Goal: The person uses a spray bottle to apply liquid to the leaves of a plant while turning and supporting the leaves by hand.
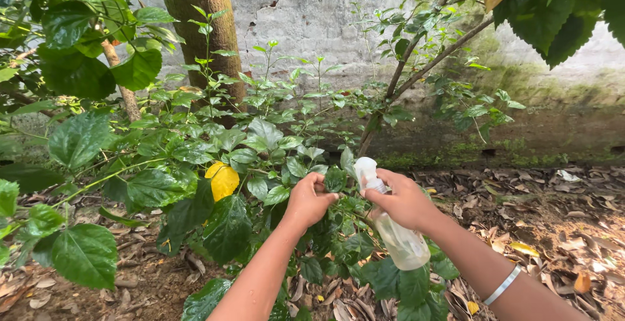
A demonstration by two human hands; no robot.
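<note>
At lower centre of frame: right hand clamped on clear spray bottle, nozzle toward shrub; left hand pinched shut on green leaf. Yellow leaf left of hands.

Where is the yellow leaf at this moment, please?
In the head view, the yellow leaf hangs left of centre among the wet green leaves of the shrub, to the left of the left hand and below the tree trunk.
</note>
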